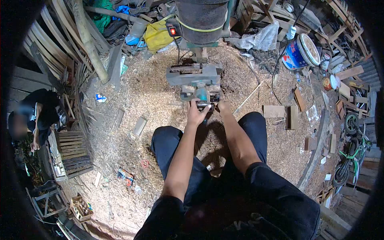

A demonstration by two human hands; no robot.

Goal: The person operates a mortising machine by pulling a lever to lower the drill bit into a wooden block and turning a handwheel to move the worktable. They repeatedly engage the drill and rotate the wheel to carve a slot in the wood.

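Note:
Straight ahead of me is a floor-standing machine with a dark cylindrical body (199, 24) and a grey metal table (192, 77) below its head. A piece of dark wood (186, 69) lies along the back of that table. Under the table's front is a teal rounded housing (202, 94). My left hand (196, 115) is closed around the dark round handwheel (205, 106) in front of the housing, thumb pointing right. To its right, my right hand (224, 107) is closed at the machine's right side; its fingers are mostly hidden, so what they hold cannot be made out.
Wood shavings cover the floor (120, 140). A power switch (172, 31) glows red beside the machine. At right stand a blue and white bucket (298, 54), wood blocks (292, 117) and a green bicycle (352, 158). Another person (42, 116) sits at far left near a slatted crate (71, 150).

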